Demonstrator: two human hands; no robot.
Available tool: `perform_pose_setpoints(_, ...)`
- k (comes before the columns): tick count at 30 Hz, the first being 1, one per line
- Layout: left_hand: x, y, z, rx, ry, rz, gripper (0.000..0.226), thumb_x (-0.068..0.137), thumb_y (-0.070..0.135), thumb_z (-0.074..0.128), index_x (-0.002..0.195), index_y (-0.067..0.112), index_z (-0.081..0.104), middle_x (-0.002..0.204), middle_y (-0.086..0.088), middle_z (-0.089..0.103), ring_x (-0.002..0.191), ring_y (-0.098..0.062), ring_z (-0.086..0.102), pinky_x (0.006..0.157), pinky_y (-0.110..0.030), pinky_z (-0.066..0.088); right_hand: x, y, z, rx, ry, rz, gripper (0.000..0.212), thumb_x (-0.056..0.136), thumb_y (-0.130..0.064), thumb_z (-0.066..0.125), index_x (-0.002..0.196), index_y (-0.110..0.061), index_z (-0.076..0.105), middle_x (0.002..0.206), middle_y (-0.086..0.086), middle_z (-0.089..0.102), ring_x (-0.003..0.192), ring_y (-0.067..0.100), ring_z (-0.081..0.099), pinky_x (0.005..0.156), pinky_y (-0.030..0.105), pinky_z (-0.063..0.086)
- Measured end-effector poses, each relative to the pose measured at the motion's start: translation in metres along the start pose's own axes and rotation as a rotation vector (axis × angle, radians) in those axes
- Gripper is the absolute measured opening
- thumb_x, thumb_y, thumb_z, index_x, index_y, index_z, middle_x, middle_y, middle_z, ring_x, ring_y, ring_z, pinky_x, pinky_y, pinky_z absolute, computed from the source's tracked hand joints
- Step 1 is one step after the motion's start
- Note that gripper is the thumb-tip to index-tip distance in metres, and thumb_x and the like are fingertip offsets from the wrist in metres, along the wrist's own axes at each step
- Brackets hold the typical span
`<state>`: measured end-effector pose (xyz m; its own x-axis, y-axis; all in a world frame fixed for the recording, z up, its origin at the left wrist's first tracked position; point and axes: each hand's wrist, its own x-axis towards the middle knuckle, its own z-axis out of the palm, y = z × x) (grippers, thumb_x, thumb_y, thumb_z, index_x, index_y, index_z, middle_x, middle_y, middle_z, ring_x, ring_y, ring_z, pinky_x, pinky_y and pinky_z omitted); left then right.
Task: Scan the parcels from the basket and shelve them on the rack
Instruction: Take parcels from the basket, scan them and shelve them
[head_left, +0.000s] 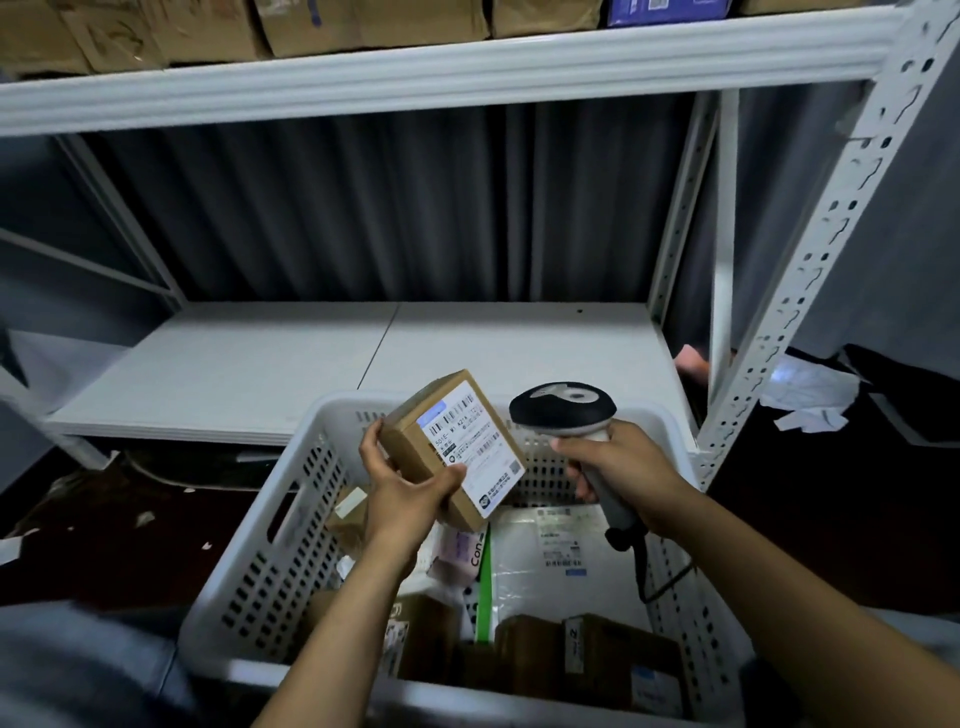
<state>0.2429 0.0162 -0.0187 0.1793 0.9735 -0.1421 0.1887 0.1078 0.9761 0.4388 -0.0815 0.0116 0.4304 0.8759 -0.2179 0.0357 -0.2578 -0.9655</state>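
Note:
My left hand (402, 486) grips a small brown cardboard parcel (415, 441) with a white barcode label, tilted up above the white perforated basket (270, 551). My right hand (618, 470) holds a black-and-grey barcode scanner (563, 408) just right of the parcel, its head level with the label. Several more parcels lie in the basket: brown boxes (613, 660) near me and a white mailer bag (550, 566). The rack's white lower shelf (322, 364) lies bare beyond the basket.
The upper shelf (415, 73) carries several brown boxes and a blue one. A perforated white rack post (810, 280) rises at the right. Dark floor with paper scraps lies left of the basket; crumpled papers (810, 400) lie at the right.

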Motion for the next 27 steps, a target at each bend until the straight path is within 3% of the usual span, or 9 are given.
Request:
perform_pose_setpoints(2,0.0,-0.004,-0.004,-0.01,0.006,0.016,0.098,0.075,0.003,0.078,0.145,0.037,0.018,0.117,0.002,0.054,0.097,-0.015,0.057,0.067,-0.021,0.048,-0.003,-0.005,0.0,-0.005,-0.053,-0.003,0.014,0.09,-0.014,0.065,0.082,-0.002,0.064,0.062,0.009,0.061,0.051,0.019,0.055,0.053,0.029,0.047)
perform_pose_setpoints(7,0.005,-0.015,-0.01,-0.02,0.023,-0.011,0.101,0.074,0.001,0.079,0.147,0.037,0.019,0.128,-0.004,0.054,0.104,-0.019,0.056,0.085,-0.033,0.048,-0.008,-0.013,0.0,-0.038,-0.143,-0.024,0.016,0.09,-0.011,0.063,0.077,-0.003,0.064,0.061,0.01,0.061,0.049,0.019,0.055,0.053,0.029,0.046)
perform_pose_setpoints(16,0.011,-0.019,-0.013,-0.031,0.027,-0.025,0.104,0.074,0.001,0.079,0.149,0.037,0.016,0.138,-0.008,0.052,0.109,-0.022,0.056,0.089,-0.039,0.051,-0.01,-0.017,-0.01,-0.007,-0.172,-0.033,0.022,0.091,-0.014,0.062,0.072,-0.002,0.062,0.06,0.012,0.06,0.046,0.02,0.054,0.049,0.028,0.045)
perform_pose_setpoints(27,0.007,-0.013,-0.008,0.005,-0.07,0.003,0.103,0.075,0.006,0.079,0.15,0.038,0.015,0.134,-0.004,0.053,0.105,-0.018,0.056,0.085,-0.036,0.052,-0.007,-0.017,-0.011,-0.057,-0.142,-0.032,0.018,0.089,-0.014,0.063,0.075,-0.003,0.063,0.06,0.011,0.061,0.047,0.019,0.055,0.048,0.026,0.046)
